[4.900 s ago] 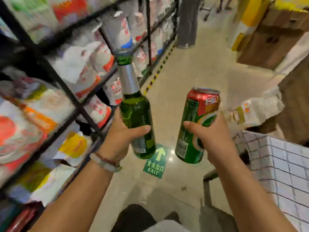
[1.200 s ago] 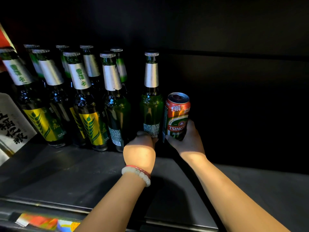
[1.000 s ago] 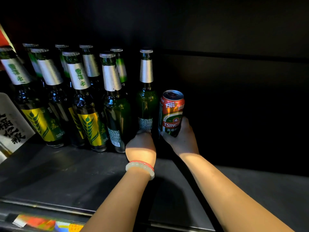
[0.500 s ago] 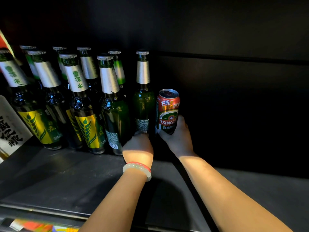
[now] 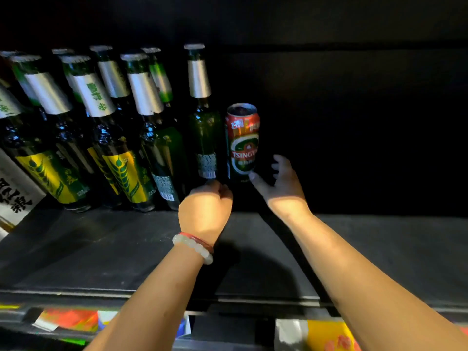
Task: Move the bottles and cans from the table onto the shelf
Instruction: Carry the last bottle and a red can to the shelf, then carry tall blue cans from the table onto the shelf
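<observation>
The left hand (image 5: 205, 211), wearing a beaded bracelet (image 5: 193, 247), is curling loosely just in front of the green beer bottle (image 5: 203, 138), gripping nothing. The right hand (image 5: 283, 183) is spreading wide, its thumb tip just touching the Tsingtao can (image 5: 242, 143). Bottle and can are standing upright, side by side, far back on the dark shelf (image 5: 101, 252). Left of them, rows of green bottles (image 5: 114, 138) with silver foil necks and yellow labels are crowding the dim, black-walled bay.

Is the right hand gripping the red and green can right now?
No, the right hand is open with fingers spread beside the can, which stands alone on the shelf.
</observation>
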